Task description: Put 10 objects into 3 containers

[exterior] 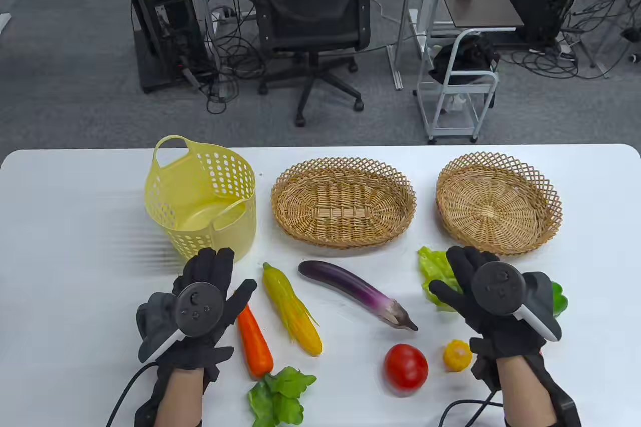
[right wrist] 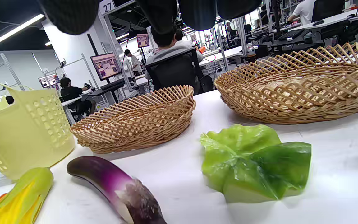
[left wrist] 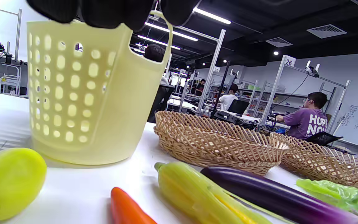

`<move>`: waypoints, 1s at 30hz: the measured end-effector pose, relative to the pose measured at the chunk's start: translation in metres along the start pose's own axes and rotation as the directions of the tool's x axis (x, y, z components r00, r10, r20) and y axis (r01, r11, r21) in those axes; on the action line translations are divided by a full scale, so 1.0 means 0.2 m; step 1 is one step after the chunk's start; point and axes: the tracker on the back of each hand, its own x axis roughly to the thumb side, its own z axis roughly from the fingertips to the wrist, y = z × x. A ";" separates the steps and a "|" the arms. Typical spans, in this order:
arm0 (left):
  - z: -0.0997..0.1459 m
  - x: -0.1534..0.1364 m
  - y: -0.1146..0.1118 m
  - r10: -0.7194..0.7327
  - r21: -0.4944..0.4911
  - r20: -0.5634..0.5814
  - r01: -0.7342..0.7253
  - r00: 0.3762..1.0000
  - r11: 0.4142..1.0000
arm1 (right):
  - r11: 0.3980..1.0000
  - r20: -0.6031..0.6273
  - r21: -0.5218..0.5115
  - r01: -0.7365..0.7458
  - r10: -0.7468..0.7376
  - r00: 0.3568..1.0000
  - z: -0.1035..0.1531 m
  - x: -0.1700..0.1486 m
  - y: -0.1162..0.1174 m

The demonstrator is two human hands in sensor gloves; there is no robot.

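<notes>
Three containers stand in a row at the back: a yellow plastic basket [exterior: 200, 201], an oval wicker basket [exterior: 343, 201] and a round wicker basket [exterior: 498, 201]. In front lie a carrot [exterior: 254, 342], corn [exterior: 292, 314], an eggplant [exterior: 358, 294], a tomato [exterior: 405, 367], a small yellow squash [exterior: 457, 355] and two lettuce leaves [exterior: 280, 394] [exterior: 433, 269]. My left hand [exterior: 225, 277] is spread open and empty in front of the yellow basket, over a yellow-green mango [left wrist: 9, 183]. My right hand [exterior: 458, 277] is open and empty over the right lettuce [right wrist: 253, 161]. A green pepper [exterior: 559, 297] peeks out beside it.
All three containers hold nothing. The table's far edge runs just behind them. An office chair [exterior: 313, 11] and a metal trolley [exterior: 460, 91] stand beyond the table. Glove cables [exterior: 125, 392] trail off the near edge.
</notes>
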 end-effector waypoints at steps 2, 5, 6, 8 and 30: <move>0.00 0.01 0.00 -0.006 -0.011 0.002 0.006 1.000 1.000 | 1.000 0.008 0.011 -0.003 0.003 1.000 0.00 0.00 0.01; 0.00 0.02 0.00 -0.030 -0.021 0.003 0.030 1.000 0.999 | 1.000 0.021 0.014 -0.001 0.001 1.000 0.00 0.01 0.01; 0.00 0.02 0.00 -0.026 -0.022 0.005 0.026 1.000 0.999 | 1.000 0.021 0.014 -0.003 0.002 1.000 0.00 0.01 0.01; 0.00 0.02 0.00 -0.014 -0.027 0.010 0.014 1.000 1.000 | 1.000 0.021 0.018 -0.005 0.005 1.000 0.00 0.01 0.01; 0.02 -0.06 0.05 0.060 -0.020 -0.007 -0.060 0.998 0.998 | 0.958 -0.206 0.277 -0.073 0.134 0.969 -0.02 -0.11 -0.09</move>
